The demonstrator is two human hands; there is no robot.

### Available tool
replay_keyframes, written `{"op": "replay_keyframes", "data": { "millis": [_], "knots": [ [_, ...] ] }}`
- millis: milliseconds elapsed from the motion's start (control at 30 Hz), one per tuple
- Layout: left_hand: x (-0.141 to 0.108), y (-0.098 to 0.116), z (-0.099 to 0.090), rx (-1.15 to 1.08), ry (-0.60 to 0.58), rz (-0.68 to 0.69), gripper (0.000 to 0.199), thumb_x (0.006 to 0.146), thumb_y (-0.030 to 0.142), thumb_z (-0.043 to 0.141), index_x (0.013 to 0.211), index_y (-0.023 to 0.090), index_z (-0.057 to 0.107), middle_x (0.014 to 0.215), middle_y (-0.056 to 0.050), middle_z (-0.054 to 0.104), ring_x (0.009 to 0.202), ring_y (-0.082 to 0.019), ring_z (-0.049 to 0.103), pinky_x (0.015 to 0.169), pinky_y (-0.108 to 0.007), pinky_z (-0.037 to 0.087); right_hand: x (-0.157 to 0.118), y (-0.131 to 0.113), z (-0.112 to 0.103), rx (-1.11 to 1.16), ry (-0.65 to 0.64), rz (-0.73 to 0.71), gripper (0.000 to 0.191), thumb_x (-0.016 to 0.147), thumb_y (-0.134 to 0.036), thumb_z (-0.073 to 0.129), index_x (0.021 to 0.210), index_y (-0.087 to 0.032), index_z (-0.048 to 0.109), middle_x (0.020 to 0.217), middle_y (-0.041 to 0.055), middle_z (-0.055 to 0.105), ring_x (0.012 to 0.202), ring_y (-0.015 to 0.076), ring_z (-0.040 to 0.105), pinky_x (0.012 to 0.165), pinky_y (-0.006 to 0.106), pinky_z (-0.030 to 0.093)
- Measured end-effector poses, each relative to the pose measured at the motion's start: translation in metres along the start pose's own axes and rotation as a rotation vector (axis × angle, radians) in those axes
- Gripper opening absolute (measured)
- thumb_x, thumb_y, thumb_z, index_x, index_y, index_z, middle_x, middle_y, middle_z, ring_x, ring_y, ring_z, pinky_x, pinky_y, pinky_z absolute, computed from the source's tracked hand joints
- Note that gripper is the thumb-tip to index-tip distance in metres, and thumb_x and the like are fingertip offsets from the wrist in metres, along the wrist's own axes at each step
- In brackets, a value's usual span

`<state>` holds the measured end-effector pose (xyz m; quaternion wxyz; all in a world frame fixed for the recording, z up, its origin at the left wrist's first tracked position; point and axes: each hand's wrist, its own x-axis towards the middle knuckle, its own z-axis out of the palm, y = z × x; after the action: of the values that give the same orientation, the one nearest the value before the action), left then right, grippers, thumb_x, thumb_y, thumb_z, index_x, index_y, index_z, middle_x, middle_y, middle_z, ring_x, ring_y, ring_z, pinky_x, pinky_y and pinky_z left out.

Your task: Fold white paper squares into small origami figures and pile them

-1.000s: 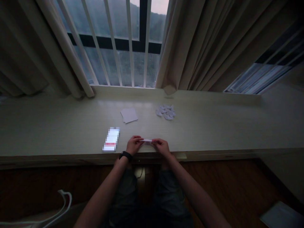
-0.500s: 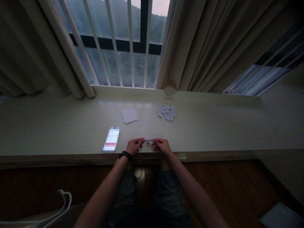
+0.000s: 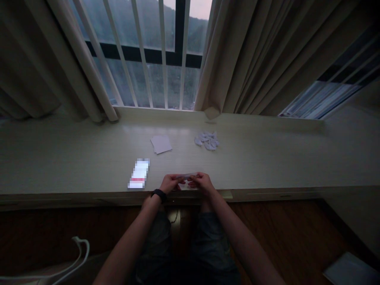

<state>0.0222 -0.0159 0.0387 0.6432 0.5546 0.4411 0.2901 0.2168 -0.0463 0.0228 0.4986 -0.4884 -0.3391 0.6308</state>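
Note:
A narrow piece of pale paper (image 3: pixel 187 175) stretches between my two hands, just above the front edge of the white sill. Its left end is pinched by my left hand (image 3: pixel 170 182), which has a black band on the wrist. My right hand (image 3: pixel 202 182) grips the other end, fingers closed. Beyond them lies a small stack of square paper sheets (image 3: pixel 161 144), with a cluster of crumpled or folded white paper pieces (image 3: pixel 207 140) to its right. A phone (image 3: pixel 139 173) with a lit, blurred-out screen rests left of my hands.
The long white sill (image 3: pixel 261 158) runs across in front of me, below a barred window (image 3: pixel 148 79) and beige curtains (image 3: pixel 246 59). A white cord or handle (image 3: pixel 84 253) shows at lower left. A pale flat object (image 3: pixel 352 269) lies on the floor at lower right.
The paper between my hands has tilted, its right end slightly higher, and more of its surface shows. My left hand has shifted slightly to the right.

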Motion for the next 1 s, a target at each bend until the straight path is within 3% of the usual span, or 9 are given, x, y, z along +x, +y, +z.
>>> {"op": "replay_keyframes", "data": {
  "millis": [167, 333, 467, 700, 767, 833, 900, 1000],
  "knots": [
    [-0.001, -0.001, 0.001, -0.075, -0.002, -0.067, 0.040, 0.070, 0.041, 0.070, 0.096, 0.010, 0.069, 0.086, -0.011, 0.071, 0.053, -0.010, 0.061, 0.052, -0.022, 0.049, -0.002, -0.002, 0.000, -0.010, -0.044, 0.016, 0.041, 0.060, -0.042, 0.079, 0.084, -0.014, 0.061, 0.075, 0.0072, 0.072, 0.058, 0.0191, 0.068, 0.054, 0.029, 0.056],
    [-0.003, 0.001, 0.002, -0.176, -0.012, -0.117, 0.045, 0.066, 0.040, 0.075, 0.101, 0.012, 0.068, 0.086, -0.009, 0.071, 0.060, -0.013, 0.063, 0.058, -0.025, 0.053, -0.001, 0.001, -0.001, -0.021, -0.042, 0.001, 0.036, 0.061, -0.042, 0.078, 0.079, -0.014, 0.064, 0.075, 0.0064, 0.072, 0.061, 0.0192, 0.068, 0.057, 0.030, 0.056],
    [-0.005, 0.006, 0.004, -0.135, -0.004, -0.174, 0.047, 0.069, 0.047, 0.071, 0.097, 0.010, 0.067, 0.073, -0.009, 0.070, 0.056, -0.015, 0.064, 0.053, -0.026, 0.052, 0.001, 0.005, -0.003, 0.011, -0.017, 0.020, 0.034, 0.061, -0.040, 0.078, 0.078, -0.015, 0.063, 0.073, 0.0065, 0.072, 0.065, 0.0209, 0.069, 0.060, 0.031, 0.057],
    [-0.005, 0.005, 0.000, -0.013, -0.067, -0.239, 0.052, 0.072, 0.054, 0.065, 0.103, 0.012, 0.065, 0.049, 0.000, 0.060, 0.037, -0.010, 0.052, 0.038, -0.019, 0.041, 0.002, 0.004, -0.003, 0.108, 0.011, 0.028, 0.034, 0.062, -0.040, 0.079, 0.077, -0.014, 0.061, 0.071, 0.0072, 0.071, 0.067, 0.0212, 0.069, 0.064, 0.033, 0.058],
    [-0.004, 0.001, -0.001, -0.049, -0.085, -0.209, 0.050, 0.072, 0.052, 0.066, 0.102, 0.012, 0.066, 0.053, -0.002, 0.062, 0.038, -0.010, 0.053, 0.038, -0.020, 0.042, 0.002, 0.005, -0.001, 0.126, 0.021, 0.012, 0.034, 0.062, -0.039, 0.079, 0.076, -0.014, 0.061, 0.073, 0.0074, 0.071, 0.069, 0.0212, 0.069, 0.064, 0.032, 0.058],
    [-0.004, -0.002, 0.000, -0.118, -0.064, -0.158, 0.047, 0.070, 0.048, 0.069, 0.099, 0.011, 0.067, 0.070, -0.007, 0.069, 0.046, -0.011, 0.059, 0.044, -0.022, 0.048, 0.003, 0.005, 0.001, 0.145, 0.050, -0.013, 0.034, 0.061, -0.039, 0.079, 0.075, -0.014, 0.060, 0.073, 0.0068, 0.071, 0.070, 0.0212, 0.069, 0.064, 0.031, 0.058],
    [-0.003, -0.005, 0.005, -0.185, -0.005, -0.106, 0.045, 0.066, 0.045, 0.074, 0.093, 0.010, 0.068, 0.086, -0.012, 0.071, 0.061, -0.015, 0.066, 0.054, -0.025, 0.054, 0.003, 0.006, 0.005, 0.162, 0.094, -0.029, 0.034, 0.061, -0.039, 0.079, 0.073, -0.015, 0.058, 0.071, 0.0057, 0.070, 0.068, 0.0209, 0.069, 0.065, 0.032, 0.058],
    [-0.001, -0.007, 0.013, -0.245, 0.092, -0.072, 0.044, 0.062, 0.043, 0.078, 0.088, 0.008, 0.068, 0.088, -0.013, 0.071, 0.074, -0.020, 0.068, 0.065, -0.028, 0.056, 0.003, 0.005, 0.009, 0.195, 0.155, -0.033, 0.035, 0.058, -0.038, 0.081, 0.070, -0.016, 0.056, 0.068, 0.0045, 0.069, 0.066, 0.0208, 0.069, 0.067, 0.033, 0.059]
  ]
}}
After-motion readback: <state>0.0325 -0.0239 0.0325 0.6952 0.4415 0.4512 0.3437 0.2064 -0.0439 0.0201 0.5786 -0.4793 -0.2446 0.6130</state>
